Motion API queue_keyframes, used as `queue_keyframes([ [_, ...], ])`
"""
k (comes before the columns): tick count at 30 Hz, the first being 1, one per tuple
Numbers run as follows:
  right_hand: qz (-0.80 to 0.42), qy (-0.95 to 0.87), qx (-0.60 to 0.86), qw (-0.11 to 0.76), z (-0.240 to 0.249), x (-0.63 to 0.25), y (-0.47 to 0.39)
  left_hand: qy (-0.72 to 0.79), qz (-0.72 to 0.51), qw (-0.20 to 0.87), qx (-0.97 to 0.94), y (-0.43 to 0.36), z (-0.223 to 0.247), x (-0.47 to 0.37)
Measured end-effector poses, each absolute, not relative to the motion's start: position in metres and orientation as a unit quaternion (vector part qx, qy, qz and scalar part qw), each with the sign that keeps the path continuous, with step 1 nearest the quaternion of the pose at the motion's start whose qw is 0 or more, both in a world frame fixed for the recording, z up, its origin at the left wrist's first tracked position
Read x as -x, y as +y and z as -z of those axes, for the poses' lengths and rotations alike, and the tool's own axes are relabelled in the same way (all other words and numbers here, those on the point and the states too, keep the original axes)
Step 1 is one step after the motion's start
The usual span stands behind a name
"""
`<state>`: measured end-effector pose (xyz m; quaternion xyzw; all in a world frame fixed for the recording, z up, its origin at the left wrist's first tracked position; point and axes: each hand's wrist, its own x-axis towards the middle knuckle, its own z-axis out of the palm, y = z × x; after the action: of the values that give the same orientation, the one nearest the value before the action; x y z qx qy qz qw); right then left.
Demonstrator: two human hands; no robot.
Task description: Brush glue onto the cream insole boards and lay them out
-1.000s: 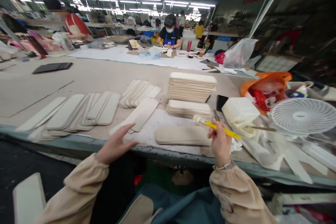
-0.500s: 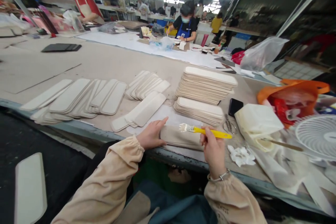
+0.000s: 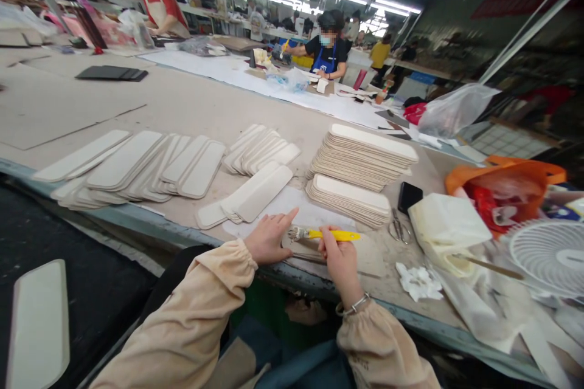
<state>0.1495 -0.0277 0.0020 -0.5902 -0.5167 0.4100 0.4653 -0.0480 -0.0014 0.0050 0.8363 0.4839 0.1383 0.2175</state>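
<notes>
Flat brush with a yellow handle and pale, clotted bristles (image 3: 314,234) lies level over the left end of a low pile of beige, round-cornered flat panels (image 3: 368,255); bristle contact unclear. Right hand (image 3: 340,260): fingers closed round the handle. Left hand (image 3: 269,239): thumb and fingers spread at the pile's left end, gripping nothing visible. Pile sits along the blue-grey front table edge (image 3: 182,229). To its right, a strip of tabletop separates it from a crumpled white tissue (image 3: 418,281). Behind it, a short stack of cream-topped panels (image 3: 349,199) bounds the room; metal scissors (image 3: 399,228) lie just beside that stack. Lettering: white emblem on a co-worker's blue apron (image 3: 323,67), too small to read; dark marks on the beige right sleeve (image 3: 362,361), illegible.
</notes>
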Motion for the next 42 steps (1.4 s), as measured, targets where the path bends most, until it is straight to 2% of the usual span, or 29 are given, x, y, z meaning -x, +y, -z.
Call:
queue_keyframes([
  [13,-0.209,-0.517,0.728,0.4,-0.015,-0.238,-0.038,0.471,-0.141,0.2,-0.848,0.001,-0.004,0.044],
  [19,-0.11,-0.514,0.749,0.404,-0.014,-0.275,-0.045,0.472,-0.133,0.205,-0.847,0.0,-0.007,0.042],
  [24,-0.044,-0.52,0.737,0.43,-0.022,-0.269,-0.051,0.478,-0.135,0.198,-0.845,0.0,-0.006,0.042],
  [26,-0.075,-0.523,0.713,0.462,-0.025,-0.256,-0.053,0.478,-0.138,0.195,-0.845,-0.001,-0.005,0.041],
  [29,-0.227,-0.506,0.652,0.517,-0.026,-0.226,-0.054,0.472,-0.14,0.195,-0.848,-0.002,-0.005,0.041],
  [32,-0.38,-0.484,0.583,0.53,-0.02,-0.192,-0.051,0.468,-0.135,0.197,-0.851,-0.003,-0.007,0.039],
  [34,-0.434,-0.479,0.557,0.521,-0.015,-0.172,-0.047,0.467,-0.131,0.197,-0.852,-0.003,-0.008,0.039],
  [38,-0.462,-0.495,0.56,0.479,-0.006,-0.151,-0.042,0.463,-0.128,0.198,-0.854,-0.004,-0.008,0.039],
  [42,-0.413,-0.542,0.589,0.435,-0.004,-0.157,-0.041,0.464,-0.13,0.198,-0.853,-0.004,-0.007,0.039],
])
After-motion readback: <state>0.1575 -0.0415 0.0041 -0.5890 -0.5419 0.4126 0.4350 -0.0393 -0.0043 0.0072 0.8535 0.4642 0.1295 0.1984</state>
